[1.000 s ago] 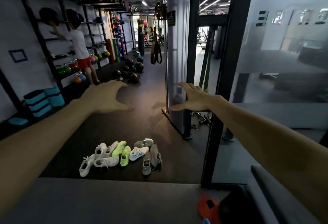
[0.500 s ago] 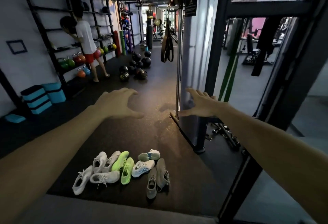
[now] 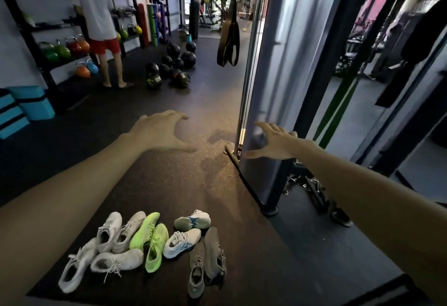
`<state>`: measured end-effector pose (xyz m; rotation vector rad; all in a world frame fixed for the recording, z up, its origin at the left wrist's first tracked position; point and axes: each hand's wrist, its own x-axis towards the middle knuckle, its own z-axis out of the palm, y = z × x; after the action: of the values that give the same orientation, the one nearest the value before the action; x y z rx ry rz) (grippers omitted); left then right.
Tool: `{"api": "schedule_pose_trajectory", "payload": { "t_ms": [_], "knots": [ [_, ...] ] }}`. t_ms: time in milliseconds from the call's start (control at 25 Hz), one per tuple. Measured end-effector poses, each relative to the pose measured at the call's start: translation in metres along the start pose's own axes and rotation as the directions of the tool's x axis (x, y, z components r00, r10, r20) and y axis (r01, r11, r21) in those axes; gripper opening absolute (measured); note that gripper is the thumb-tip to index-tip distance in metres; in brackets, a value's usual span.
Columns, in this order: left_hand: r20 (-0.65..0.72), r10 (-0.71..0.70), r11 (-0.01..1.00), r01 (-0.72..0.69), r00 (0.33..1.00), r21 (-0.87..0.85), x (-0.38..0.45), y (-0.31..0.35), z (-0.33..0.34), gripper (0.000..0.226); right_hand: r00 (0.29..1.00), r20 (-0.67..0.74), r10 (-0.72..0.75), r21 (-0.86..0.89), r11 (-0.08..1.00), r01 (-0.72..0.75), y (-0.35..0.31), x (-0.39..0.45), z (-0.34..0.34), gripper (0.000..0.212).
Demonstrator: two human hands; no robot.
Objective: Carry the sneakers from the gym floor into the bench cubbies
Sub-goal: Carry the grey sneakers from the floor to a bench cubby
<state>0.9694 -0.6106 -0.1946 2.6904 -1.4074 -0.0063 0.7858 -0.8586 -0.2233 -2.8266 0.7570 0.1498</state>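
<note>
Bare floor (image 3: pixel 169 184) lies open around the sneakers (image 3: pixel 145 240); a grey machine column (image 3: pixel 273 112) blocks the right.

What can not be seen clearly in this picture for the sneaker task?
- Bench cubbies: not in the head view at all.
- Leftmost white sneaker: partly covered by the left forearm.
- Both hands, left hand and right hand: only the backs show; palms are hidden.
- Labels on the medicine balls: too small.

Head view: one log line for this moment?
stage: pre-pickup | left hand: open, holds nothing | right hand: open, holds nothing | sneakers: all piled on gym floor | cubbies: not in view
</note>
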Motion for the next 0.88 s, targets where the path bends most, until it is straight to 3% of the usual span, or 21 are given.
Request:
{"api": "schedule_pose_trajectory", "payload": {
  "t_ms": [160,440,640,880],
  "knots": [
    [0.084,0.011,1.000,-0.011,0.996,-0.003,0.086,-0.045,0.044,0.095,0.999,0.046,0.013,0.005,1.000,-0.013,0.006,0.104,0.031,0.118],
    [0.218,0.048,0.998,-0.041,0.975,-0.037,0.197,-0.092,0.178,0.096,0.987,0.155,0.041,0.001,0.999,-0.042,0.034,0.252,0.135,0.126],
    [0.369,0.066,0.998,-0.056,0.927,-0.037,0.240,-0.104,0.351,0.104,0.963,0.263,0.056,0.035,0.997,-0.067,0.077,0.322,0.296,0.118],
    [0.529,0.081,0.996,-0.055,0.844,-0.065,0.224,-0.104,0.578,0.105,0.917,0.389,0.082,0.014,0.995,-0.095,0.120,0.337,0.510,0.122]
  ]
}}
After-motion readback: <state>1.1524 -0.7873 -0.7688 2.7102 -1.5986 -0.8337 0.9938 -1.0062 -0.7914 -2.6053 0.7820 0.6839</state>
